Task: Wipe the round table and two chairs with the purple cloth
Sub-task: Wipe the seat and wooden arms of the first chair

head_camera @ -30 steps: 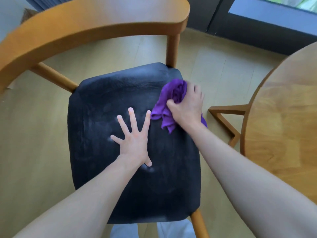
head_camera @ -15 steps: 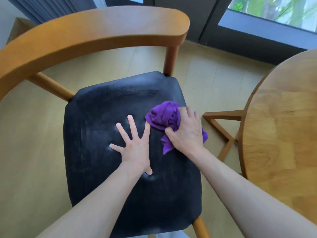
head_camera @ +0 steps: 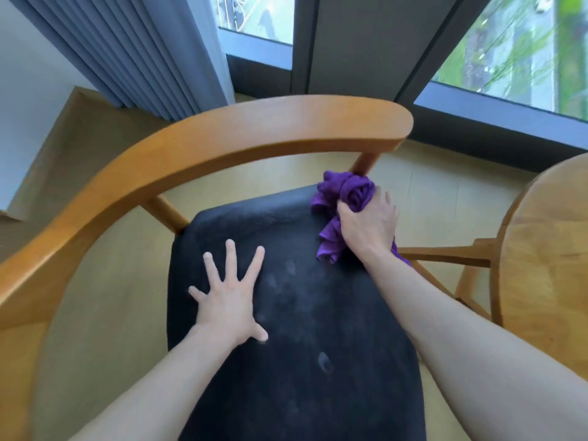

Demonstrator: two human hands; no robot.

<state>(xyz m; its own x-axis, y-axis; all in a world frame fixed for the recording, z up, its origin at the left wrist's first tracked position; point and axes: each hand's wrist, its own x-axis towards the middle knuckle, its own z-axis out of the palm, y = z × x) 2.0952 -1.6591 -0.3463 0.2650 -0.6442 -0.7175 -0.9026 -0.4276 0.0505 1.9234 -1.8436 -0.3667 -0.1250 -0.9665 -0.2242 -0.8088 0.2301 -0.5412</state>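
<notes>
A wooden chair with a curved backrest and a black padded seat fills the view. My left hand lies flat on the seat with its fingers spread. At the seat's far right corner my right hand grips the bunched purple cloth, close to the chair's right back post. Pale smudges and fingerprints mark the seat's middle. The round wooden table shows at the right edge.
The table's wooden leg struts run between the chair and the table. A grey curtain and a dark-framed window stand behind the chair. Pale floor surrounds the chair.
My right hand has pushed the cloth from the seat's middle right up to the far right corner. The view has tilted up toward the window. My left hand stays pressed on the seat.
</notes>
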